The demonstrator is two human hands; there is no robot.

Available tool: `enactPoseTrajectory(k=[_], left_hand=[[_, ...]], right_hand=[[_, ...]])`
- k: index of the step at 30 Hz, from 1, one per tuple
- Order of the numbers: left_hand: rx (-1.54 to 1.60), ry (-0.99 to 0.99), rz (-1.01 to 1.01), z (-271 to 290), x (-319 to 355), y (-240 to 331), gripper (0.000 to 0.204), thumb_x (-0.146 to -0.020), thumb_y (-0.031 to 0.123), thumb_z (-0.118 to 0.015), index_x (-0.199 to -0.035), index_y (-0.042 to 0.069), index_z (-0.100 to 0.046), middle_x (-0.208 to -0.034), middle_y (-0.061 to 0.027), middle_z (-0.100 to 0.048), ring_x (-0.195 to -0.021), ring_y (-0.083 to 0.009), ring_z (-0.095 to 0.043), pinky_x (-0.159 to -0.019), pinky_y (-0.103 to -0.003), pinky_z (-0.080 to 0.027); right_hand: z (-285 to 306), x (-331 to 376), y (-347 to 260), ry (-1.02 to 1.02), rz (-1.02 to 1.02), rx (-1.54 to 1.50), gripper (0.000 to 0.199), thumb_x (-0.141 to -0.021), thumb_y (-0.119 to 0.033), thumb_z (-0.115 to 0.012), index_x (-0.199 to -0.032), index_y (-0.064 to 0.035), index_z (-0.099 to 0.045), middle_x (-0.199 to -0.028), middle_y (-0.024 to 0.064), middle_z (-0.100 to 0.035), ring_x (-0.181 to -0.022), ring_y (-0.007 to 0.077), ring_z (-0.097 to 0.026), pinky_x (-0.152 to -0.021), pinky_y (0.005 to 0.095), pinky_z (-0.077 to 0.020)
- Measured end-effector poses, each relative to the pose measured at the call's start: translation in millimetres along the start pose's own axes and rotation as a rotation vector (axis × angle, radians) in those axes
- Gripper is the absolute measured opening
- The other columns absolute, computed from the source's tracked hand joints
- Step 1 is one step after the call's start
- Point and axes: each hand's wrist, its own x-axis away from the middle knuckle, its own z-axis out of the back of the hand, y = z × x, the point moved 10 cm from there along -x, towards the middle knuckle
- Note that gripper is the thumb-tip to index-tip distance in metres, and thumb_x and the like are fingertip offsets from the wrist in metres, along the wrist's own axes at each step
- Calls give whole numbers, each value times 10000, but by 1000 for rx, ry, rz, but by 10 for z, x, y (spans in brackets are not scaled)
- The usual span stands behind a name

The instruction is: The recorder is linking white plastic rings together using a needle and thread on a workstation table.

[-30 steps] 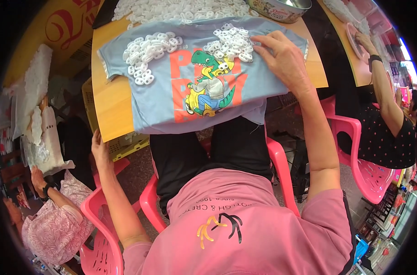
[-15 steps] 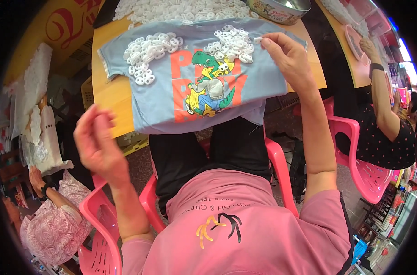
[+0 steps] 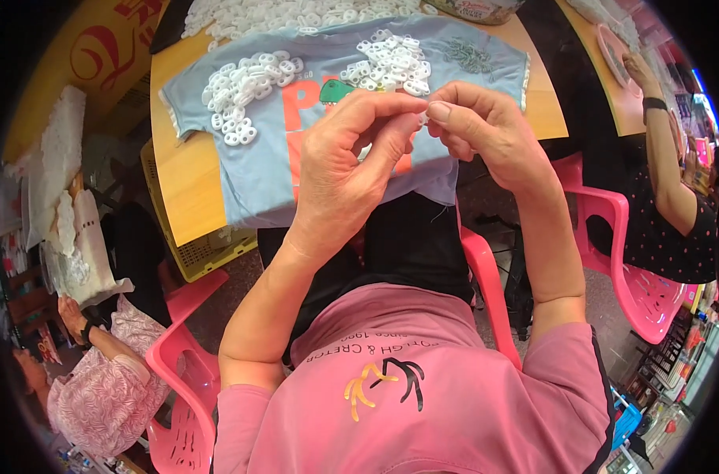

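Note:
My left hand (image 3: pixel 347 154) and my right hand (image 3: pixel 490 134) meet above the light blue T-shirt (image 3: pixel 252 178), thumbs and forefingers pinched tip to tip. Between the fingertips shows a sliver of a small white plastic piece (image 3: pixel 422 120); most of it is covered. On the shirt lie two piles of flat white oval pieces with holes. The left pile (image 3: pixel 249 87) sits near the left sleeve, and the right pile (image 3: pixel 391 62) is just beyond my hands. My left hand hides much of the shirt's orange lettering and green dinosaur print.
A large heap of white pieces (image 3: pixel 296 17) covers the far side of the yellow table (image 3: pixel 187 193), beside a round tin (image 3: pixel 482 9). Pink chairs (image 3: pixel 612 237) flank me. One person (image 3: pixel 668 182) sits at the right, another (image 3: pixel 110 379) at the left.
My left hand has swung in from the left to meet my right. My right hand has come lower and nearer with the white piece. The shirt's right sleeve is now uncovered.

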Motion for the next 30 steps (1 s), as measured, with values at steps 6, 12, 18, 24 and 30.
enactPoseTrajectory(k=[6, 12, 18, 24, 30], left_hand=[[108, -72, 31, -187, -63, -49, 169, -888, -5, -632, -1056, 6, -649, -1004, -55, -602, -770, -78, -592, -626, -206, -488], [64, -94, -80, -297, -178, -122, 163, -898, -10, -620, -1059, 3, -640, -995, -40, -599, -785, -77, -590, -631, -204, -490], [225, -54, 252, -384, -141, -395, 154, -915, 17, -617, -1065, -2, -643, -903, -14, -622, -792, -75, -606, -662, -216, -508], [124, -101, 236, -552, -215, -495, 162, -918, 21, -614, -1073, -17, -643, -925, -38, -655, -798, -86, -638, -712, -208, -523], [266, -106, 472, -625, -236, -759, 164, -908, 60, -644, -1063, 7, -650, -876, -34, -668, -787, -84, -639, -705, -209, -525]], right_hand=[[-7, 26, 232, -102, -189, -379, 228, -947, -254, -562, -853, -47, -579, -702, -18, -501, -498, 45, -354, -442, 226, -294], [95, 51, 337, -125, -200, -317, 212, -955, -244, -580, -926, -34, -585, -751, -6, -543, -538, 44, -453, -454, 204, -365], [296, 135, 241, 66, 10, -127, 182, -910, -124, -661, -1030, -8, -591, -860, -1, -602, -663, 28, -541, -521, 179, -438], [489, 147, 376, 111, -3, -84, 162, -913, -103, -653, -1023, -1, -591, -872, 4, -605, -702, 37, -551, -565, 188, -455], [724, 90, 272, 141, 194, 156, 106, -916, -54, -631, -980, 26, -608, -859, -2, -596, -754, 38, -536, -639, 194, -425]])
